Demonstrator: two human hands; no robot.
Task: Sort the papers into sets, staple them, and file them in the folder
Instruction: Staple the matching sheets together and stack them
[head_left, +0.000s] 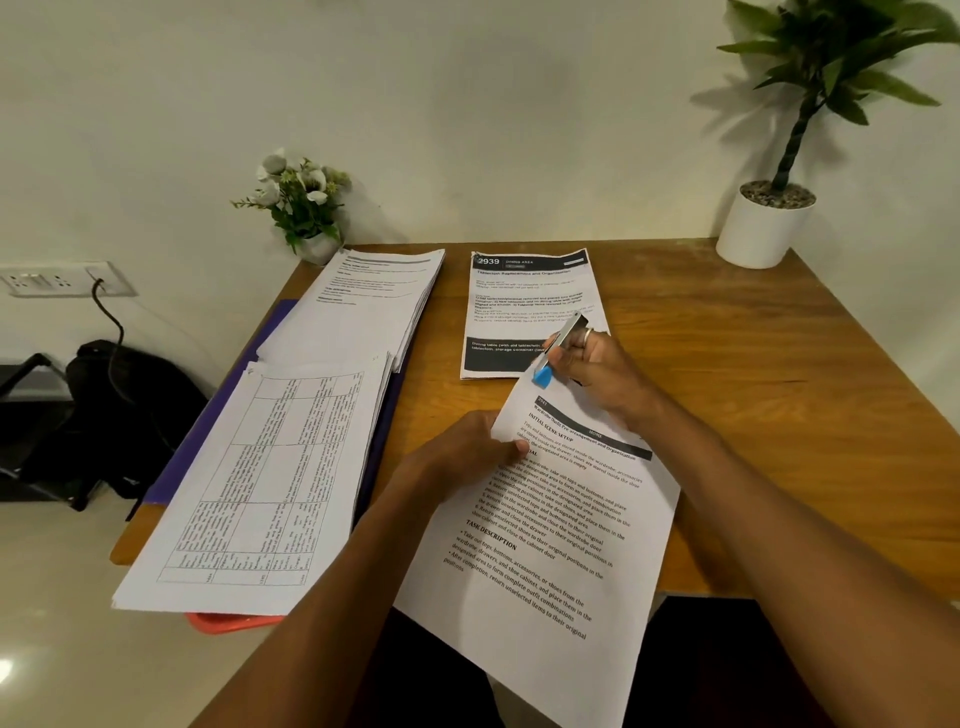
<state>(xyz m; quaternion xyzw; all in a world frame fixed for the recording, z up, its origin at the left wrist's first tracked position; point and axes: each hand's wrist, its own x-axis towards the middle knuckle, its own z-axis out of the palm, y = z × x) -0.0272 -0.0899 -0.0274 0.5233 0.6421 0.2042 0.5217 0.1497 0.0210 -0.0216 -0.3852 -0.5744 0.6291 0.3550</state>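
set at stapling step: left hand pinches its edge, right hand grips stapler at its 12 o'clock corner; next likely needs a firm squeeze.

Two forearms in view, both bare up to the pic edge, w/ bare left hand and right hand. The right hand wears one thin, silver-looking ring on a finger; which finger exactly, I cannot tell.

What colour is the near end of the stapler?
Blue; the rest of the stapler is silver metal. Head view.
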